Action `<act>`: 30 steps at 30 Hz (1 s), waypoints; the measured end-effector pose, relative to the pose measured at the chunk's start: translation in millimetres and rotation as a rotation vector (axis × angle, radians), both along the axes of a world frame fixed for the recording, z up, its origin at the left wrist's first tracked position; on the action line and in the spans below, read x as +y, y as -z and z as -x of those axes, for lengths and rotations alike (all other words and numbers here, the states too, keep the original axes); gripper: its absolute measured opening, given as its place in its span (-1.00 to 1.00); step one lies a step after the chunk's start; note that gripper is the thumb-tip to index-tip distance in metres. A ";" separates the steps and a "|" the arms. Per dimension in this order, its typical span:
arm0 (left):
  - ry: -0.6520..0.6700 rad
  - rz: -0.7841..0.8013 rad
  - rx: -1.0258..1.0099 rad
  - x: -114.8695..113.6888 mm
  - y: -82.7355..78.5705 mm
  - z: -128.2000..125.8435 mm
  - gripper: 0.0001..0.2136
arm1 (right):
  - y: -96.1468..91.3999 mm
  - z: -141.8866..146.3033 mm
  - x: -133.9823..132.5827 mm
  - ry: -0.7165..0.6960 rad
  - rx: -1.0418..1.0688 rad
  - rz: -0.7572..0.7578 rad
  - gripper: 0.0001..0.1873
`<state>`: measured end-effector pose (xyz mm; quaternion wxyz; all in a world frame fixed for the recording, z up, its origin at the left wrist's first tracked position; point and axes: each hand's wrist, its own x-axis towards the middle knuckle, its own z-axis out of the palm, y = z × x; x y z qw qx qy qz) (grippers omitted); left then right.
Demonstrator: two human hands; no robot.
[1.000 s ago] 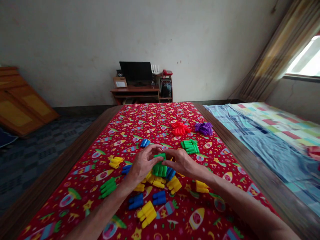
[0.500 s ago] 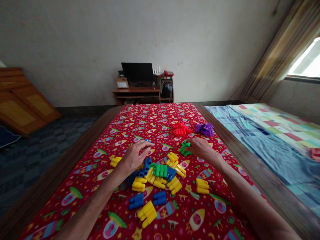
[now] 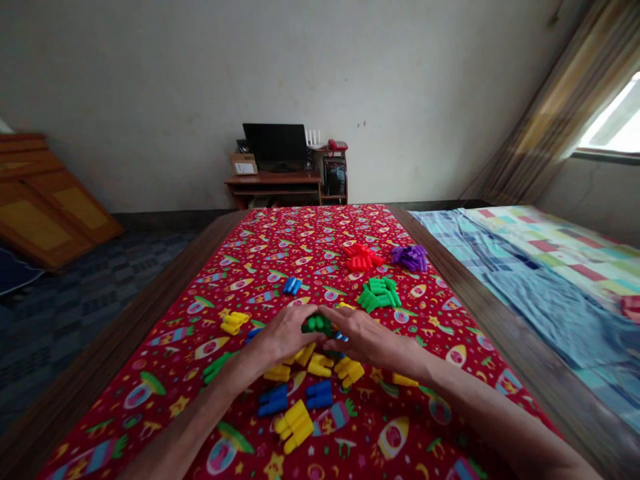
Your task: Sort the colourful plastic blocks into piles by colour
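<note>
My left hand and my right hand meet over the middle of a loose pile of plastic toy blocks. Their fingers curl around a green block, which shows in the gap between them; the fingers hide its edges. Just below the hands lie yellow blocks and a blue block. Another blue block and a yellow block sit closer to me. Beside my left forearm is a partly covered green block.
Sorted heaps of green blocks, red blocks and purple blocks stand at the right. A lone blue block lies beyond my left hand. The red patterned cloth covers the table; a bed adjoins on the right.
My right hand has come away from the green heap at the right, back to the middle pile. My left hand has moved right and nearer; both now surround a green block.
</note>
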<state>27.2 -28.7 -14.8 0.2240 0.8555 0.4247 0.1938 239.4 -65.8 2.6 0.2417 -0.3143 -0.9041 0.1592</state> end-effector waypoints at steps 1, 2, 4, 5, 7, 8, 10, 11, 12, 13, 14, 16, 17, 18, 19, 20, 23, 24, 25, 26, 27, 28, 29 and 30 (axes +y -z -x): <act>-0.060 0.021 -0.034 1.0 -1.6 -0.5 -0.70 | -0.1 2.4 -0.9 -0.005 0.005 0.009 -0.62; -0.103 0.042 -0.067 1.5 -3.0 -0.8 -0.67 | -1.0 3.3 -1.0 -0.007 0.008 0.022 -0.63; -0.117 0.073 -0.113 1.0 -5.0 -1.4 -0.63 | -3.8 1.6 1.1 -0.013 0.009 0.056 -0.63; -0.103 0.081 -0.120 0.0 -5.6 -1.9 -0.63 | -4.9 -0.1 2.7 -0.017 0.009 0.075 -0.63; -0.069 0.081 -0.105 -2.9 -5.9 -4.1 -0.62 | -5.5 -3.0 5.7 -0.031 0.025 0.125 -0.66; -0.059 0.074 -0.093 -4.6 -5.8 -5.6 -0.61 | -5.1 -3.7 6.7 -0.037 0.037 0.152 -0.70; -0.049 0.068 -0.070 -8.3 -5.3 -9.1 -0.59 | -3.7 -3.3 7.1 -0.033 0.067 0.202 -0.77; -0.043 0.069 -0.065 -10.1 -5.1 -10.8 -0.57 | -3.2 -2.6 6.8 -0.026 0.079 0.219 -0.80; -0.035 0.074 -0.067 -11.6 -4.9 -12.2 -0.55 | -3.2 -2.3 6.5 -0.018 0.089 0.223 -0.80; -0.026 0.081 -0.071 -12.7 -4.8 -13.3 -0.51 | -3.8 -2.7 6.6 -0.010 0.100 0.215 -0.80; -0.019 0.087 -0.077 -13.3 -4.7 -13.9 -0.47 | -5.0 -4.2 7.4 0.002 0.109 0.199 -0.79; -0.042 0.083 -0.082 -12.8 -4.8 -13.9 -0.41 | -9.2 -11.0 11.9 0.058 0.112 0.141 -0.83; -0.071 0.078 -0.077 -11.8 -4.8 -13.6 -0.38 | -11.8 -16.0 15.4 0.101 0.103 0.109 -0.86; -0.101 0.073 -0.070 -10.6 -4.8 -13.1 -0.36 | -14.4 -21.4 19.3 0.146 0.091 0.082 -0.88; -0.120 0.067 -0.063 -9.2 -4.6 -12.7 -0.37 | -16.9 -26.6 23.0 0.186 0.076 0.067 -0.90; -0.122 0.064 -0.055 -8.0 -4.1 -12.5 -0.41 | -18.8 -30.7 26.1 0.212 0.062 0.065 -0.90; -0.093 0.047 -0.053 -6.2 -1.3 -12.8 -0.55 | -19.9 -32.8 27.2 0.198 0.047 0.111 -0.89; -0.085 0.043 -0.066 -6.4 0.1 -13.1 -0.57 | -18.6 -29.8 24.8 0.164 0.051 0.122 -0.85; -0.082 0.038 -0.090 -6.9 1.4 -13.5 -0.59 | -16.6 -25.6 21.5 0.118 0.058 0.120 -0.80; -0.076 0.031 -0.120 -7.6 2.6 -13.8 -0.60 | -14.2 -20.7 18.0 0.069 0.061 0.101 -0.76; -0.069 0.024 -0.149 -8.3 3.5 -14.2 -0.63 | -11.6 -16.0 14.9 0.021 0.060 0.072 -0.72; -0.061 0.018 -0.170 -8.9 4.0 -14.5 -0.67 | -9.0 -11.9 12.6 -0.023 0.057 0.041 -0.71; -0.060 0.017 -0.180 -9.4 4.0 -14.8 -0.70 | -6.4 -9.0 11.6 -0.059 0.056 0.016 -0.71; -0.070 0.021 -0.185 -9.7 3.5 -15.0 -0.72 | -3.9 -7.4 12.0 -0.084 0.060 0.006 -0.72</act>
